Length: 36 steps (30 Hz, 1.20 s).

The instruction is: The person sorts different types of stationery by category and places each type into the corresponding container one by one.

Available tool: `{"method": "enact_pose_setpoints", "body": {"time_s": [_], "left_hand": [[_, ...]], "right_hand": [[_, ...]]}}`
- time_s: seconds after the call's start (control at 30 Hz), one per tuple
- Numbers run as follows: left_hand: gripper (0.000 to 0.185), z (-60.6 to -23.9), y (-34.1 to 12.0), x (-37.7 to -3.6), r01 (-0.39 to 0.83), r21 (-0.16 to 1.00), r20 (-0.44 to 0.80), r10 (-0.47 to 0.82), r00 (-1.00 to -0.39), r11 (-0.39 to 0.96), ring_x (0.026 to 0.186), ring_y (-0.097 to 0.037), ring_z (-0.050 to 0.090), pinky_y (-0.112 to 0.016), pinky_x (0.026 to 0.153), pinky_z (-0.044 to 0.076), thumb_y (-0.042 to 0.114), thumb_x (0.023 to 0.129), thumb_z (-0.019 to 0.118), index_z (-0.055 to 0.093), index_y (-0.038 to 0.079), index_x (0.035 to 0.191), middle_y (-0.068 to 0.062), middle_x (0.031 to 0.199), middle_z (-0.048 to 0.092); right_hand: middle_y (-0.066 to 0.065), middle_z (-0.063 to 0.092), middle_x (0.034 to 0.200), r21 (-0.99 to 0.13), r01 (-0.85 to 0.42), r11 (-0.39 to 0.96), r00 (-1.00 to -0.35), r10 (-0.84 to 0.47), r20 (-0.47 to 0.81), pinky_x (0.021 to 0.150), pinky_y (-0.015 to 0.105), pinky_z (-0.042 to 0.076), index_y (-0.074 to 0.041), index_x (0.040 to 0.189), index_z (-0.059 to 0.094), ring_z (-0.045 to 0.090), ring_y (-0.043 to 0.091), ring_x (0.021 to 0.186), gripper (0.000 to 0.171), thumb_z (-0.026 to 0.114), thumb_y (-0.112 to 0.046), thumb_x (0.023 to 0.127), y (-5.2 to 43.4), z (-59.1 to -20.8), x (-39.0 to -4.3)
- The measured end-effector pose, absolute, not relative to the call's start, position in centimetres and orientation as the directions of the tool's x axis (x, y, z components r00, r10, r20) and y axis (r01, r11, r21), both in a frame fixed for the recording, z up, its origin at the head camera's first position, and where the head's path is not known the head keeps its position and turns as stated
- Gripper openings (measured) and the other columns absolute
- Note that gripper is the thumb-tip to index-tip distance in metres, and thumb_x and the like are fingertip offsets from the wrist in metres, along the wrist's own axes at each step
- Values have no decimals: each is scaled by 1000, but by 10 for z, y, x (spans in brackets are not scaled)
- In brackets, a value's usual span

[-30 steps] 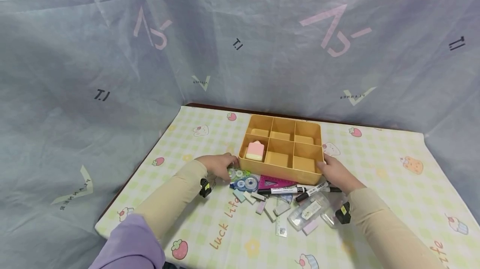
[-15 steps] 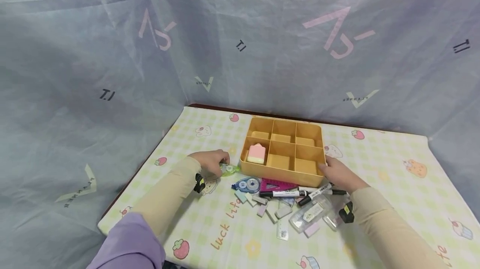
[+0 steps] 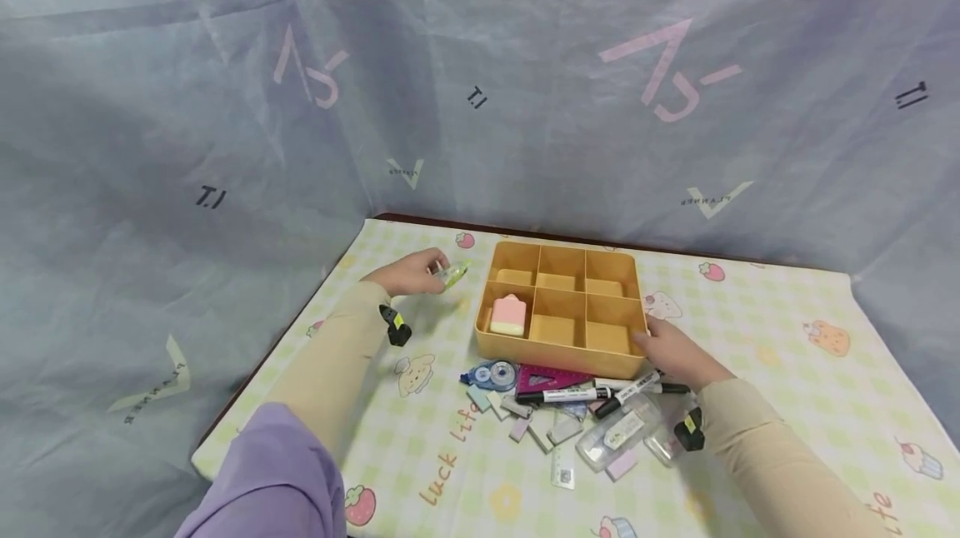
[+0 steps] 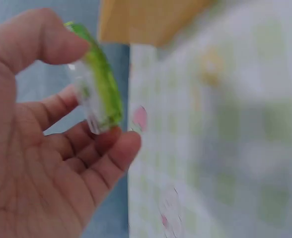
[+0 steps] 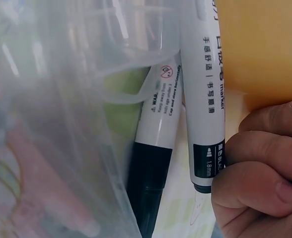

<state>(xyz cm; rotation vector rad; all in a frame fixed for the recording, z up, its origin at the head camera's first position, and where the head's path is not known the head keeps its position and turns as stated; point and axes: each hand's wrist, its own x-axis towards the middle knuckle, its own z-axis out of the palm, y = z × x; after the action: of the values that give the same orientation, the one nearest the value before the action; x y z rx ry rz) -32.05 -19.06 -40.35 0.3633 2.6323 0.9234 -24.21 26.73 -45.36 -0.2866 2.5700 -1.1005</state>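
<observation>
Moved since earlier frame: lifted off the checked cloth, clear-and-green plastic correction-tape dispenser, up from beside the orange six-compartment plastic organiser tray's near-left corner to a spot level with its far-left corner.
Left hand: pinching the dispenser between thumb and fingertips, raised just left of the tray, clear of its rim.
Dispenser's lie: long axis pointing roughly toward the tray's left wall, green edge outward in the wrist view; nearest compartment the far-left one, seemingly unfilled.
Right hand: fingers curled against the tray's near-right corner, gripping the wall; far across the tray from the dispenser, so left hand by much the nearer.
Inside the tray: pink-and-cream block eraser in the near-left compartment.
In front of the tray: blue tape dispenser, magenta set square, two black-and-white markers touching the right hand's fingers, pastel eraser blocks, clear plastic cases.
In the way: only the tray's left wall between dispenser and compartments.
</observation>
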Motion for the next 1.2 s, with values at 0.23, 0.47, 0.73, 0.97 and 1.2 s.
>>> {"method": "enact_pose_setpoints", "body": {"time_s": [0.23,0.47,0.73,0.97,1.2], "left_hand": [[44,-387,-146,-329,159,803,-93,384,-919,574,89,-21,51,-40,80,49,17,88,56,45,10,130,-10,106,48],[59,-387,-109,-341,73,900,-101,369,-924,430,103,-34,62,-41,89,55,17,93,54,38,17,150,-16,117,53],[58,-397,-73,-354,-117,931,-219,272,-937,345,86,-25,63,-45,94,54,15,95,58,36,7,148,-16,104,57],[30,-408,-55,-361,-94,905,-236,308,-922,414,62,-14,50,-46,85,53,11,94,54,47,-4,120,-7,86,50],[14,-409,-45,-359,17,815,-237,360,-902,580,70,-14,49,-27,69,42,15,97,49,49,2,102,-4,85,48]], "right_hand": [[37,47,142,-734,-56,677,-934,-295,-201,110,62,33,15,151,27,49,49,129,58,38,-20,106,271,-453,-239],[36,52,138,-742,-52,668,-938,-287,-194,108,62,35,15,149,29,54,47,125,55,37,-18,106,271,-454,-237],[34,51,140,-740,-35,671,-947,-260,-191,111,62,33,13,150,31,51,46,129,55,36,-19,106,271,-462,-239],[32,52,141,-762,-32,647,-947,-263,-183,111,60,33,11,152,30,53,44,127,56,36,-19,106,268,-463,-239],[31,51,142,-775,-10,632,-949,-249,-191,112,60,33,10,152,30,52,43,129,56,37,-19,105,265,-461,-239]]}}
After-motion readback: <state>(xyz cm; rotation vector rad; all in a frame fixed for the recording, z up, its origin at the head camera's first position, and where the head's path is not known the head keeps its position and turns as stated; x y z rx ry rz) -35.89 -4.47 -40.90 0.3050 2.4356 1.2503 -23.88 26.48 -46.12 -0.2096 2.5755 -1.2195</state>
